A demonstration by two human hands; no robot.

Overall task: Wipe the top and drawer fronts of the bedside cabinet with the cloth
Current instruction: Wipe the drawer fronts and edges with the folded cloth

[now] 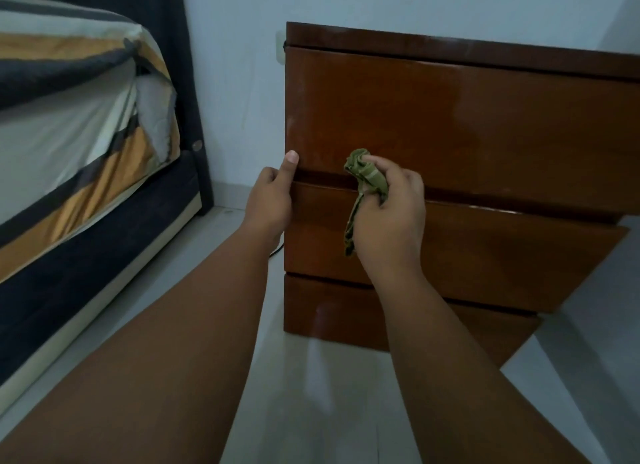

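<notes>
Two hands working: my right hand is clamping the bunched green cloth in its fingers at the bottom edge of the top drawer front. My left hand is bracing the bedside cabinet at 9 o'clock, fingers curled on its edge. Next I'm likely wiping toward 3 o'clock. The cabinet's top surface is hidden and its right side is cut off.

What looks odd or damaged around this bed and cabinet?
The bed sheet is torn at the mattress corner, showing pale padding through a ragged hole. The cabinet looks sound, with only pale scuffs along its left edge. The right hand holds a bunched green cloth at the drawer gap.
</notes>
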